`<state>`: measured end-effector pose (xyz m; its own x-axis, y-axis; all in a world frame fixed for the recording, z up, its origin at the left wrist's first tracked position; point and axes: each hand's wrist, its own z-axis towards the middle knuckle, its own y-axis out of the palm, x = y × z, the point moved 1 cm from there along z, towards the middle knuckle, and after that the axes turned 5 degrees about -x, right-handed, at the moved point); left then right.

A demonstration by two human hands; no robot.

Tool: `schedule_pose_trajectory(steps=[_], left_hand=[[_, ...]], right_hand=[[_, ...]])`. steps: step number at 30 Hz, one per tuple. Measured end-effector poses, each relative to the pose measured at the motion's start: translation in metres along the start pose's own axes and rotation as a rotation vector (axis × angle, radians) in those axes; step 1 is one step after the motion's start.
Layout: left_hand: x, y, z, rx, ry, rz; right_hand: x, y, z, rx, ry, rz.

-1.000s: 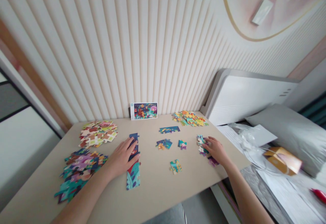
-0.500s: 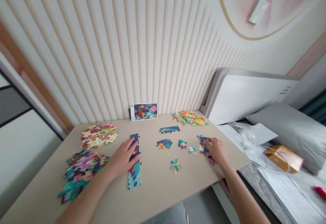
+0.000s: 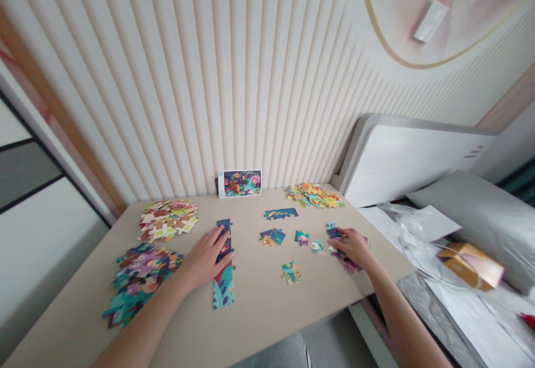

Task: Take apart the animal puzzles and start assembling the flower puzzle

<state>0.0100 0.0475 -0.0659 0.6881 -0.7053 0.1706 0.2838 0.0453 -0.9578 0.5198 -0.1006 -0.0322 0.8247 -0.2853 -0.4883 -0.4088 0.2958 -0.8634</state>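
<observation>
My left hand (image 3: pixel 208 259) lies with fingers spread over a vertical strip of joined puzzle pieces (image 3: pixel 224 289), dark blue at the top, red and teal lower down. At the table's right side, my right hand (image 3: pixel 351 245) has its fingers bent and close together on a dark blue puzzle piece (image 3: pixel 333 233); the hand hides part of it. Purple puzzle pieces (image 3: pixel 352 266) show beneath that hand. Left of it lie a teal-and-white piece (image 3: pixel 318 246), a teal-purple piece (image 3: pixel 301 237), overlapping blue-orange pieces (image 3: pixel 272 237), and a teal-yellow piece (image 3: pixel 291 272).
A picture card (image 3: pixel 240 183) leans against the ribbed wall. Piles of pieces lie around the table (image 3: pixel 259 323): a red-green pile (image 3: pixel 167 218), a purple-teal pile (image 3: pixel 144 276), a yellow pile (image 3: pixel 314 195). A short blue strip (image 3: pixel 281 213) lies mid-table. A bed with a pillow (image 3: pixel 476 217) adjoins the right.
My right hand has shifted slightly over the right-hand pieces, and more of the purple pieces shows beneath it. My left hand stays on the strip. The view has turned slightly left.
</observation>
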Motion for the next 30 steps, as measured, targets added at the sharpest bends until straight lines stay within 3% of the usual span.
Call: schedule_pose_trajectory(steps=[6,14,19,24,30], left_hand=[[0.001,-0.001,0.000,0.013,-0.004,-0.021],[0.000,0.001,0.000,0.021,-0.005,-0.028],[0.002,-0.001,-0.001,-0.003,-0.002,0.002],[0.004,-0.004,-0.001,-0.008,-0.009,0.027],[0.006,-0.006,-0.001,-0.016,-0.016,0.035]], right_hand=[[-0.010,0.000,0.003,-0.037,-0.001,0.303],[-0.019,-0.009,0.012,-0.175,0.042,0.505],[-0.032,-0.018,0.010,-0.145,0.064,0.677],[-0.061,-0.022,0.000,-0.188,0.054,0.856],[-0.111,-0.017,-0.016,-0.271,-0.022,0.968]])
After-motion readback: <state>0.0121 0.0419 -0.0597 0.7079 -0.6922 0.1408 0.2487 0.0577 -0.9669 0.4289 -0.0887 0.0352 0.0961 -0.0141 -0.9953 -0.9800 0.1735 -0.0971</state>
